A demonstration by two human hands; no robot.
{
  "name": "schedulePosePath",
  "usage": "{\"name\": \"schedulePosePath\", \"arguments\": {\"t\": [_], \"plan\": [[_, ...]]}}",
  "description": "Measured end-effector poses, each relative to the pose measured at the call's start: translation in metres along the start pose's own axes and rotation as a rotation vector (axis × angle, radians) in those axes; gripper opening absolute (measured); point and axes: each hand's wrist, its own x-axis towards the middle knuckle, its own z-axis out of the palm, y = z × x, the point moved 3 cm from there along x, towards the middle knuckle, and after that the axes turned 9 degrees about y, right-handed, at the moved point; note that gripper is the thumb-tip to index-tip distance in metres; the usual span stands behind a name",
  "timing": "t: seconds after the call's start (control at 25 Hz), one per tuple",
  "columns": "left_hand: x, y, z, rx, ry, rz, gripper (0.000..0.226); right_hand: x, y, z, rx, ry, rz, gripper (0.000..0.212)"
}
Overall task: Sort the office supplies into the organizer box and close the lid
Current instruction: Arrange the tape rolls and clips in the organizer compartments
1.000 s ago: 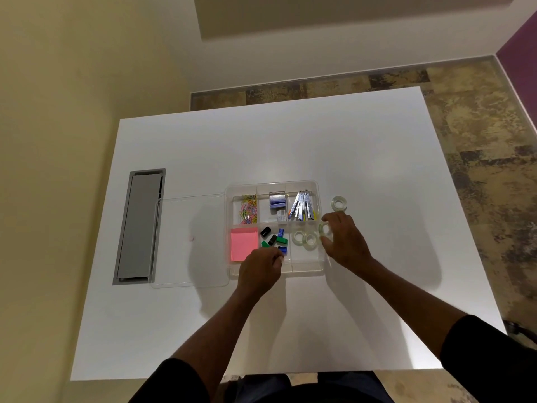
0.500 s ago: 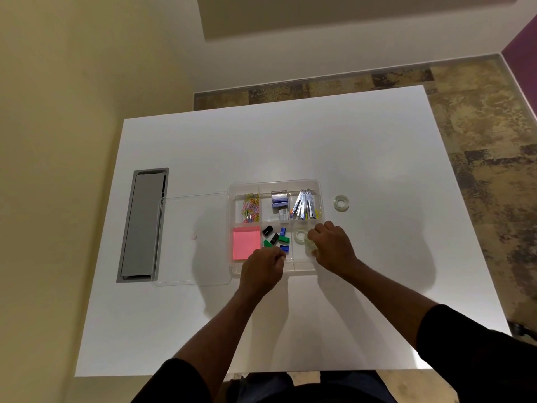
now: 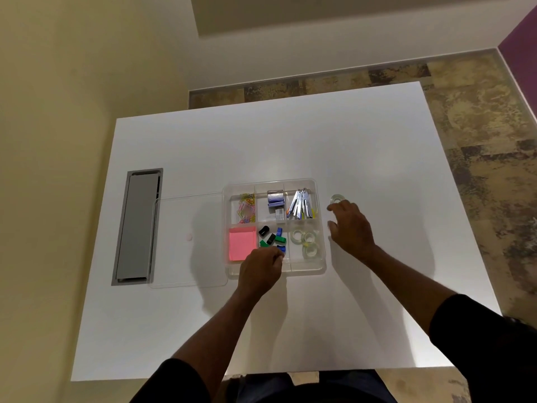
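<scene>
A clear organizer box with several compartments sits mid-table. It holds coloured paper clips, staple boxes, silver clips, a pink sticky-note pad, small binder clips and three tape rolls. One loose tape roll lies on the table right of the box. My right hand hovers beside the box with fingers spread, its fingertips at that loose roll. My left hand rests curled at the box's near edge, by the binder clips; whether it holds anything is hidden.
The clear lid lies flat on the white table, touching the box's left side. A grey cable hatch is set into the table further left. A wall runs along the left; patterned floor lies beyond the far and right edges.
My right hand left the tape compartment, where a third roll now lies, and moved right and away toward the loose roll. My left hand stayed at the box's near edge.
</scene>
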Motion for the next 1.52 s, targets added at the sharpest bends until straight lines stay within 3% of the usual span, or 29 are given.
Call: {"name": "schedulePosePath", "arguments": {"t": [0.16, 0.32, 0.4, 0.56, 0.64, 0.84, 1.08, 1.32, 1.52], "plan": [[0.003, -0.002, 0.003, -0.009, 0.003, -0.025, 0.019, 0.022, 0.028, 0.016, -0.115, -0.306, 0.061, 0.091], [0.006, -0.004, 0.003, -0.017, 0.004, -0.039, 0.019, 0.036, 0.038, 0.031, -0.185, -0.443, 0.002, 0.11], [0.007, -0.003, 0.001, -0.025, 0.009, -0.04, 0.019, 0.037, 0.039, 0.035, -0.193, -0.456, -0.021, 0.102], [0.008, -0.005, -0.001, -0.031, 0.007, -0.046, 0.02, 0.032, 0.032, 0.034, -0.228, -0.328, -0.084, 0.05], [0.008, -0.005, -0.003, -0.032, 0.009, -0.048, 0.02, 0.025, 0.027, 0.028, -0.241, -0.285, -0.082, 0.038], [0.009, -0.005, -0.005, -0.038, -0.004, -0.061, 0.02, 0.008, 0.024, 0.019, -0.051, -0.176, 0.011, 0.035], [0.009, -0.009, -0.003, -0.064, -0.021, -0.061, 0.021, -0.009, -0.007, -0.004, 0.228, 0.025, 0.058, 0.047], [0.004, -0.007, -0.003, -0.057, -0.015, -0.053, 0.02, -0.028, -0.038, 0.004, 0.105, -0.05, -0.135, 0.054], [0.0, -0.006, -0.006, -0.061, 0.004, -0.05, 0.02, -0.026, -0.046, 0.017, 0.057, -0.113, -0.149, 0.052]]}}
